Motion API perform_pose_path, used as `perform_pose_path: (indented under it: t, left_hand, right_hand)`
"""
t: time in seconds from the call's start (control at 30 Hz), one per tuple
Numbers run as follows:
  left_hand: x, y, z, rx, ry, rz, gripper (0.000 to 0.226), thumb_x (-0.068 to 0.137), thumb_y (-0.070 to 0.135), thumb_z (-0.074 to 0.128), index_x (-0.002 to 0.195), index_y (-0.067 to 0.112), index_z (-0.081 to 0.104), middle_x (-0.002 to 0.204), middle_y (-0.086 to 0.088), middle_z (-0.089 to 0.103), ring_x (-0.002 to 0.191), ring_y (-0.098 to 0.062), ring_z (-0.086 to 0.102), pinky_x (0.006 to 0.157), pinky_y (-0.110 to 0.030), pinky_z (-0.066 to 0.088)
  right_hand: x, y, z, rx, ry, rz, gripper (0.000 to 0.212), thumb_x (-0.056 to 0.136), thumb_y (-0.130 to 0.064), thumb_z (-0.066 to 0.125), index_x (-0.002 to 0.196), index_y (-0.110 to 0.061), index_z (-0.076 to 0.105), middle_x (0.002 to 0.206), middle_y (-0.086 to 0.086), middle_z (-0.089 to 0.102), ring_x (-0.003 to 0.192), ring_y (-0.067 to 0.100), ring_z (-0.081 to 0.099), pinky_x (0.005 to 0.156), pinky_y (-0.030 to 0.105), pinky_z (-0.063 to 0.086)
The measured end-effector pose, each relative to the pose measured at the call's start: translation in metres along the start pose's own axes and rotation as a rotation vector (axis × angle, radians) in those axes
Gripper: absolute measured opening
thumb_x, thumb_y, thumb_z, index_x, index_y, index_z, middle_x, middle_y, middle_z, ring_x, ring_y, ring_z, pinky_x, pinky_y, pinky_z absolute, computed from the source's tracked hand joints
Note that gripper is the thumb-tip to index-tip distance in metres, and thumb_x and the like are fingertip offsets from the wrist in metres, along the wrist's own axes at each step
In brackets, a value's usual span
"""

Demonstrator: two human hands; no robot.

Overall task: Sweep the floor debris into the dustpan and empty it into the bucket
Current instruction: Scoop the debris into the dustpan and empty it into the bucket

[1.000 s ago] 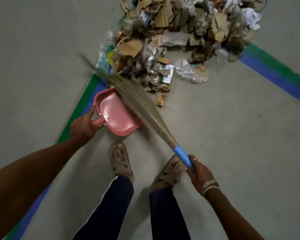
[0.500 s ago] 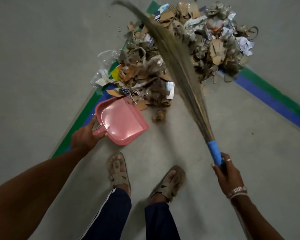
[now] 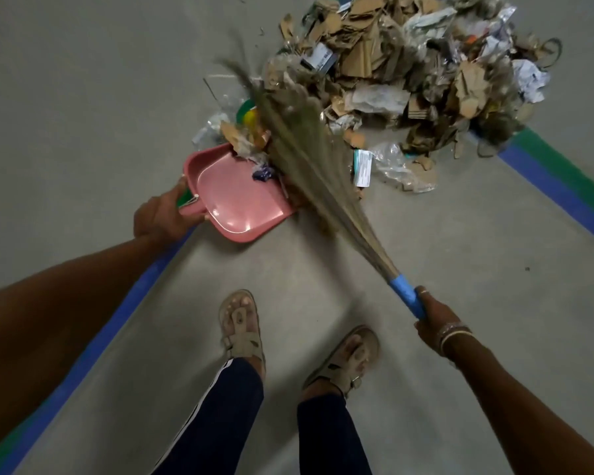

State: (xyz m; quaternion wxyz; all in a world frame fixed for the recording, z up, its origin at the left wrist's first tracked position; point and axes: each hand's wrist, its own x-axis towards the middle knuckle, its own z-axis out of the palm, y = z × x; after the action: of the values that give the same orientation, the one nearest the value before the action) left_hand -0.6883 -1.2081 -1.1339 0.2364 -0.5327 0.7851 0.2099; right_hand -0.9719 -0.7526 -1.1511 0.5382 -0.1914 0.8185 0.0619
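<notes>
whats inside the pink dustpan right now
A dark blue wrapper and paper scraps lie at the mouth of the dustpan. The broom hides its right front corner.

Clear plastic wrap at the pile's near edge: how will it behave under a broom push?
The clear plastic wrap looks thin and crumpled, so probably very light and floppy, folding rather than sliding whole. It lies low on the smooth floor, so the broom bristles may ride over it. It might also flutter past the dustpan.
</notes>
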Motion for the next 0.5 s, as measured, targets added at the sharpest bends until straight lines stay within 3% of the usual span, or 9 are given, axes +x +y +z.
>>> perform_pose_path:
  t: [0.13,0.3,0.4,0.5]
  left_hand:
    - [0.012,-0.003,-0.006,0.025,0.004,0.026,0.081,0.074,0.075,0.066,0.142,0.038,0.041,0.112,-0.020,0.069,0.101,-0.044,0.064,0.081,-0.045,0.050]
    - [0.018,-0.001,-0.007,0.049,0.010,0.053,0.083,0.076,0.072,0.067,0.146,0.036,0.040,0.111,-0.022,0.068,0.100,-0.046,0.064,0.078,-0.044,0.048]
    - [0.020,-0.005,-0.005,0.067,0.022,0.072,0.085,0.078,0.071,0.066,0.149,0.036,0.036,0.112,-0.022,0.069,0.099,-0.046,0.064,0.079,-0.046,0.050]
    - [0.024,-0.008,-0.002,0.091,0.021,0.073,0.086,0.078,0.072,0.064,0.150,0.036,0.034,0.113,-0.023,0.068,0.100,-0.046,0.064,0.080,-0.047,0.050]
  right_hand:
    - [-0.040,0.007,0.036,0.060,-0.030,-0.110,0.068,0.088,-0.007,0.065,0.149,-0.016,0.036,0.142,0.014,0.053,0.126,0.032,0.054,0.106,0.034,0.039]
    - [-0.070,0.019,0.042,0.263,0.096,-0.147,0.061,0.084,-0.002,0.072,0.140,-0.008,0.047,0.123,0.010,0.064,0.109,0.031,0.064,0.088,0.028,0.042]
    - [-0.058,0.013,0.023,0.302,0.256,-0.085,0.062,0.082,0.002,0.074,0.138,-0.001,0.046,0.109,0.014,0.065,0.094,0.032,0.064,0.081,0.032,0.042]
    - [-0.022,0.010,-0.008,0.285,0.302,-0.042,0.064,0.084,-0.005,0.072,0.140,-0.008,0.042,0.103,0.019,0.066,0.083,0.035,0.066,0.074,0.038,0.049]
